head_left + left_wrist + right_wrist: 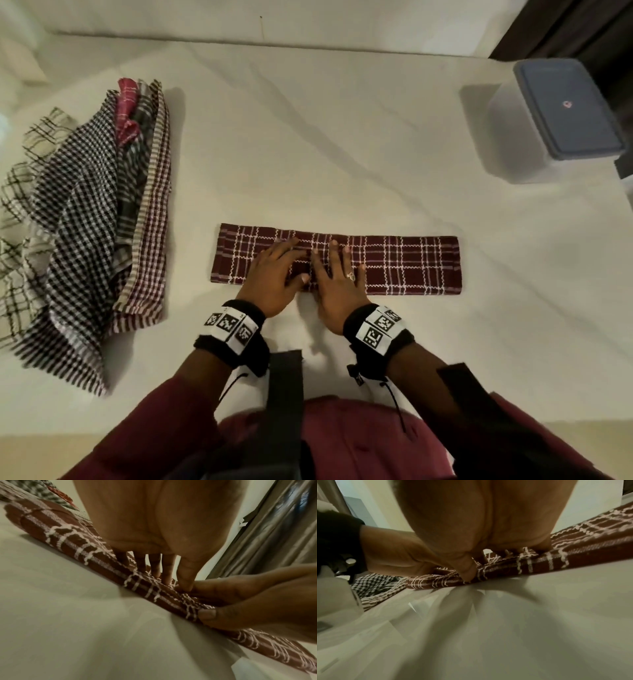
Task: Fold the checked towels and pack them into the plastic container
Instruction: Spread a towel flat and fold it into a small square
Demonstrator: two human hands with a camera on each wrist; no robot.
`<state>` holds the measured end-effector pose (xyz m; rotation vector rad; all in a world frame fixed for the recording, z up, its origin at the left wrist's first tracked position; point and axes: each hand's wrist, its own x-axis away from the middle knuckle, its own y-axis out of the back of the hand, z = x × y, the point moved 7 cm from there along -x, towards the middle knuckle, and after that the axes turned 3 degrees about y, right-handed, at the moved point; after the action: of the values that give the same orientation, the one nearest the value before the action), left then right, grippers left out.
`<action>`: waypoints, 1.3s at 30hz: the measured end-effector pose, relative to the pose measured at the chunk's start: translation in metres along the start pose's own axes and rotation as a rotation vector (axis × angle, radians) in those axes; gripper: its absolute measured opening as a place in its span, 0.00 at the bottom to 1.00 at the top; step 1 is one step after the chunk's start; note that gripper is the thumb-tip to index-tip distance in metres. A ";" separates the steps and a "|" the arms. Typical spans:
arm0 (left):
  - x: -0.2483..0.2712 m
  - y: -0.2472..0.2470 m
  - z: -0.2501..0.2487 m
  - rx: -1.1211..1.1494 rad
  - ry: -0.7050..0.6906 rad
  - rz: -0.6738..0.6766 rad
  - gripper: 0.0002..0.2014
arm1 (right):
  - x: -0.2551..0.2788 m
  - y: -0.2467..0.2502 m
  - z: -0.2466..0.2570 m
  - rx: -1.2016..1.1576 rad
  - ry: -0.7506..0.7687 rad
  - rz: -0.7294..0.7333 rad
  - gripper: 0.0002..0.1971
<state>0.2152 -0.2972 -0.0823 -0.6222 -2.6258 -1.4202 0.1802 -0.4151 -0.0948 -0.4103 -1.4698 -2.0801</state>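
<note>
A maroon checked towel (411,265) lies folded into a long narrow strip across the middle of the white bed sheet (308,154). My left hand (291,260) and right hand (337,263) lie flat side by side on the strip's middle, fingers straight, pressing it down. In the left wrist view the left hand's fingers (166,573) stand on the towel (102,563), and the right hand's thumb (211,615) sits at its near edge. In the right wrist view the right thumb (467,569) presses the towel (582,555). The plastic container (513,137) stands far right with its blue-grey lid (561,109) on.
A loose pile of several checked towels (85,222) lies at the left, also seen as a pile (375,586) in the right wrist view. A dark curtain (565,24) hangs beyond the container. Bare sheet stretches between towel, pile and container.
</note>
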 end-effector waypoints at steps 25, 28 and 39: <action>0.013 -0.018 0.038 -0.198 0.330 0.057 0.45 | 0.045 0.037 -0.159 -0.059 -0.365 -0.367 0.39; 0.013 -0.018 0.040 -0.193 0.320 0.064 0.46 | 0.055 0.057 -0.151 -0.131 -0.381 -0.605 0.34; 0.026 0.010 0.009 -0.084 0.216 -0.185 0.41 | 0.070 0.090 -0.147 -0.927 -0.544 -0.682 0.23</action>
<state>0.1963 -0.2764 -0.0723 -0.2213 -2.5175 -1.5553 0.1873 -0.5930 -0.0403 -0.9816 -0.8293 -3.3662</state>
